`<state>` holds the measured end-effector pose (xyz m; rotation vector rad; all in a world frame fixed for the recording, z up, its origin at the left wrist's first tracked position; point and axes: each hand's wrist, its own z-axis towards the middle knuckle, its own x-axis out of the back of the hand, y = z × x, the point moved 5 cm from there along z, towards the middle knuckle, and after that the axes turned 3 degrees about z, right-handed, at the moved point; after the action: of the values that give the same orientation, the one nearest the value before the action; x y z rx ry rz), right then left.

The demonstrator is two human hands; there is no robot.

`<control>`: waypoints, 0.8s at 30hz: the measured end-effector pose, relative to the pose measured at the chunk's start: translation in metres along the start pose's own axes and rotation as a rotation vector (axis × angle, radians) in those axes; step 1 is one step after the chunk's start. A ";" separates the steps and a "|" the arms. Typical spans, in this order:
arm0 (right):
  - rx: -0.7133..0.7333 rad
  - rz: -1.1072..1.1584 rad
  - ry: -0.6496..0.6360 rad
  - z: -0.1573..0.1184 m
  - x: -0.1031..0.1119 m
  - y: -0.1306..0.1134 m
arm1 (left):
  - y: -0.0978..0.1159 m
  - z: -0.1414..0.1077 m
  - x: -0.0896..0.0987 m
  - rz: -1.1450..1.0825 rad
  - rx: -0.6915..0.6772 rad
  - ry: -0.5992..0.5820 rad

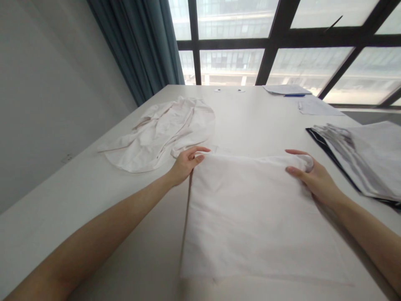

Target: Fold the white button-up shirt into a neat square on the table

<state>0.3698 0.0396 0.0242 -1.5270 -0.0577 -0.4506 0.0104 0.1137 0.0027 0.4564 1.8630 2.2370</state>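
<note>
white cloth (pixel 257 209), teal curtain (pixel 140 46)

White folded cloth (pixel 257 217) lying flat on pale table (pixel 94 196), roughly rectangular, smooth, few creases. Far edge rolled or doubled over, thicker there, near edge flat toward viewer. Left far corner pinched by left hand (pixel 184 163), fingers curled on fold. Right far corner bunched under right hand (pixel 308 173), thumb and fingers around hem. Cloth centred between both forearms, slightly wider at near end.
</note>
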 end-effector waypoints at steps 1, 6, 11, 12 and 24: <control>-0.002 -0.010 0.003 0.000 0.000 0.002 | 0.000 0.000 0.000 -0.010 0.001 0.006; -0.012 0.017 0.021 0.001 0.003 0.007 | 0.002 0.002 -0.001 -0.171 0.039 0.079; -0.011 0.042 0.058 0.000 0.004 0.005 | 0.004 0.003 -0.004 -0.295 0.090 0.084; -0.005 0.041 0.060 0.000 0.003 0.004 | 0.004 0.003 -0.004 -0.291 0.090 0.086; 0.023 -0.005 0.071 -0.001 0.005 0.002 | 0.003 0.001 -0.003 -0.291 0.110 0.078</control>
<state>0.3746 0.0372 0.0233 -1.4870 -0.0117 -0.5063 0.0139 0.1132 0.0055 0.1047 1.9539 1.9956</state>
